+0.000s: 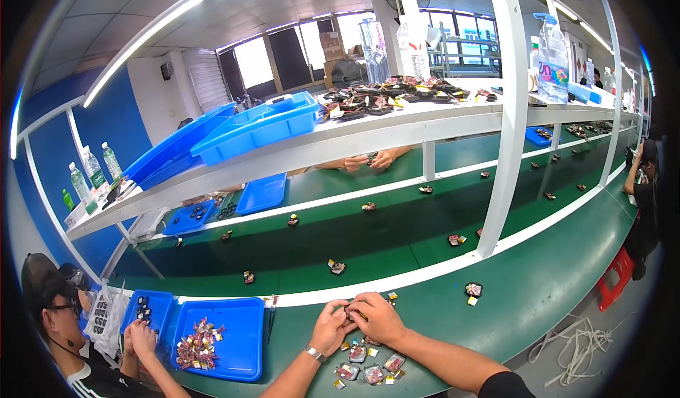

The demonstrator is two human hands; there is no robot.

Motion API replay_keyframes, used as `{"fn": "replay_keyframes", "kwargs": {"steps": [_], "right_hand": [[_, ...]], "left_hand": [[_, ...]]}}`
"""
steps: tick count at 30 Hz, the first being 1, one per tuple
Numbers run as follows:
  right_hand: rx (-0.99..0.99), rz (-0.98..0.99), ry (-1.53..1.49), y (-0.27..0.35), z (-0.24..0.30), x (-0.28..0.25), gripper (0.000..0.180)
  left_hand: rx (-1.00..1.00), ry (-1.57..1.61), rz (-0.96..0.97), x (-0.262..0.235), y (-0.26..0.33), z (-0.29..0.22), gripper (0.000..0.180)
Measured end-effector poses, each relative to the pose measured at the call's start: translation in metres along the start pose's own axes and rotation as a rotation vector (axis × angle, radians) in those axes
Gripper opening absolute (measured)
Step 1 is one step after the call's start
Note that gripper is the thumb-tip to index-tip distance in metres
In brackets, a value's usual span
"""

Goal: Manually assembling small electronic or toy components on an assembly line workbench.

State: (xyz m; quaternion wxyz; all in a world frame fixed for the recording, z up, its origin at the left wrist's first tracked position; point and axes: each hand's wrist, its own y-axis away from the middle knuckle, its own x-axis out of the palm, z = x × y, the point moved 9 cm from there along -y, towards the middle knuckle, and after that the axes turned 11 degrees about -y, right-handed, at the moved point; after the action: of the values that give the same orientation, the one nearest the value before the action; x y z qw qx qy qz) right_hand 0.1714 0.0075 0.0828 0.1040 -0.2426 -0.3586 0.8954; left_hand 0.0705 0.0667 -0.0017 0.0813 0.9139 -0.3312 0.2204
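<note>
My left hand point(331, 329) and my right hand point(380, 319) meet over the green worktop, fingertips pinched together around a small dark piece point(348, 314). My fingers hide most of it, so its kind cannot be told. Just below my hands lies a cluster of small, rounded, clear-and-reddish electronic assemblies point(372, 374) with wires and yellow-white tabs. To the left stands a blue tray point(244, 370), partly filled with a heap of small wired red-and-white parts point(200, 344). A thin dark tool point(272, 318) lies beside the tray's right edge.
Beyond a white rail, a green conveyor belt point(397, 249) carries spaced assemblies. A white upright point(506, 114) and a loaded shelf point(368, 125) rise ahead. A co-worker's hands point(140, 338) work by another blue tray point(161, 304) at left; another person's hands point(368, 160) show across the belt.
</note>
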Motion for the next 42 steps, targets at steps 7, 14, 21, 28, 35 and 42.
{"fn": "replay_keyframes", "kwargs": {"steps": [7, 14, 21, 28, 35, 42], "right_hand": [[-0.006, -0.004, -0.011, -0.001, 0.008, 0.001, 0.012], [0.296, -0.127, -0.279, 0.006, -0.028, -0.003, 0.011], [0.305, -0.076, -0.278, 0.006, -0.026, 0.000, 0.013], [0.341, -0.062, -0.248, 0.006, -0.027, -0.001, 0.015], [0.312, -0.075, -0.288, -0.002, -0.031, -0.004, 0.016], [0.589, -0.393, 0.014, -0.049, -0.189, -0.104, 0.014]], "left_hand": [[0.040, -0.137, -0.086, -0.012, 0.000, 0.004, 0.021], [0.029, -0.227, -0.178, -0.010, 0.000, 0.004, 0.018], [0.032, -0.402, -0.190, -0.019, -0.002, 0.010, 0.017], [0.063, -0.396, -0.146, -0.011, 0.000, 0.006, 0.021], [0.090, -0.450, -0.162, -0.009, 0.000, 0.000, 0.025], [0.334, -0.601, -0.269, -0.033, -0.003, -0.030, 0.031]]}}
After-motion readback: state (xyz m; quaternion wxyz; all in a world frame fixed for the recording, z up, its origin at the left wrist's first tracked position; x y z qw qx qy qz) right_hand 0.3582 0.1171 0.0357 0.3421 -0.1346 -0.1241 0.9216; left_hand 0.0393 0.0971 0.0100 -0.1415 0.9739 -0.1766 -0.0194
